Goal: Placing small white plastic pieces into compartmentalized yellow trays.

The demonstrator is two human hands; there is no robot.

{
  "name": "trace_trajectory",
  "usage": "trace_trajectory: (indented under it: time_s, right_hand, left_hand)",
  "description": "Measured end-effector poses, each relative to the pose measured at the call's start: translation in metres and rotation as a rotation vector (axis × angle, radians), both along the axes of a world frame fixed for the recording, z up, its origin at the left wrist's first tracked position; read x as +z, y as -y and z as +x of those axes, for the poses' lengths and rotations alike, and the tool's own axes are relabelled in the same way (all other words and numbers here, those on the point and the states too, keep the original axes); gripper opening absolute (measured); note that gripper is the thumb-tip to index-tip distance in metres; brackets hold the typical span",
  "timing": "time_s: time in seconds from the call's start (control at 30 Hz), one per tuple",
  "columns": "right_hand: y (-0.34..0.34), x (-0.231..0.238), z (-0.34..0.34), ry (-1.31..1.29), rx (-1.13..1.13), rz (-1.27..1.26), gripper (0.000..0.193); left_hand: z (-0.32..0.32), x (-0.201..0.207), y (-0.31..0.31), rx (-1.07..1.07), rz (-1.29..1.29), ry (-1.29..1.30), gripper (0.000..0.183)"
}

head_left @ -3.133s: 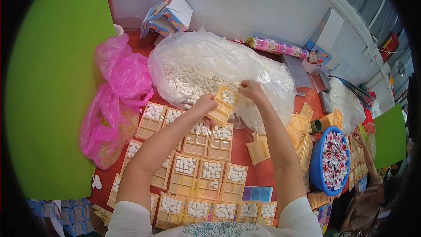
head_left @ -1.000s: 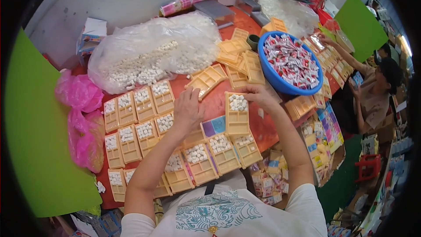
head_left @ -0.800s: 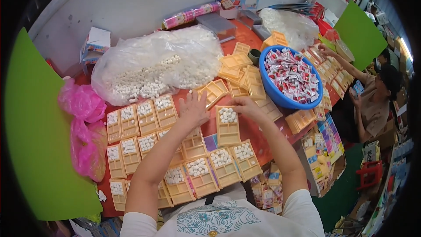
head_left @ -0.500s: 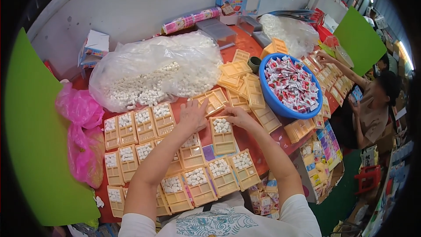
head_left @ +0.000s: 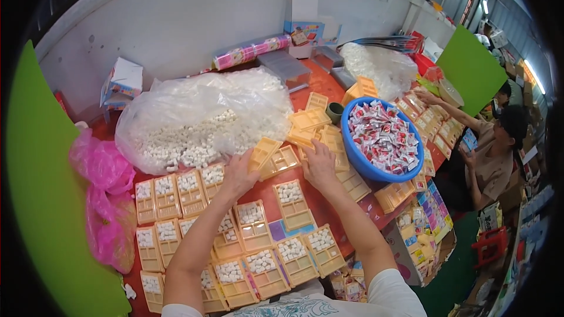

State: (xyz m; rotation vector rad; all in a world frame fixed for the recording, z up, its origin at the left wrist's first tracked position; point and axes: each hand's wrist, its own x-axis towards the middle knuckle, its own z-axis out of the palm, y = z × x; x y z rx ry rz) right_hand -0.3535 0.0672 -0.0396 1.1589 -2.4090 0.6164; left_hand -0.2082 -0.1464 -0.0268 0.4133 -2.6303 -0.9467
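Note:
At the middle of the table, my left hand grips the edge of a small peach plastic compartment tray, which tilts above another empty tray. My right hand reaches to the near side of a loose pile of empty trays; its fingers are apart, and the fingertips overlap the pile. Between my forearms lies a tray with small white chunks in its top compartment. Rows of similar part-filled trays spread below and to the left, some hidden under my left arm.
A large clear bag of white chunks lies behind the trays. A blue basin of small sachets stands at right, beside a dark cup. Pink bags hang at left. A co-worker reaches over trays at far right.
My left hand has drawn back left and now has a tray tilted in it. My right hand has left the filled tray and moved up to the pile. The view has shifted slightly.

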Motion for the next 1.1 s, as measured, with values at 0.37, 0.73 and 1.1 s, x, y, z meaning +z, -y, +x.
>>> trace_trajectory:
  time_s: [0.37, 0.73, 1.1]
  right_hand:
    - [0.022, -0.025, -0.062, -0.116, -0.151, 0.120, 0.051]
    - [0.062, -0.012, -0.077, 0.062, -0.103, 0.057, 0.050]
    - [0.110, 0.036, -0.002, 1.471, 0.643, -0.536, 0.029]
  left_hand:
    - [-0.004, -0.001, 0.012, -0.104, 0.212, -0.123, 0.071]
    - [0.008, 0.028, 0.012, -0.213, 1.346, -0.101, 0.067]
    - [0.024, 0.004, 0.025, -0.329, 1.673, -0.017, 0.058]
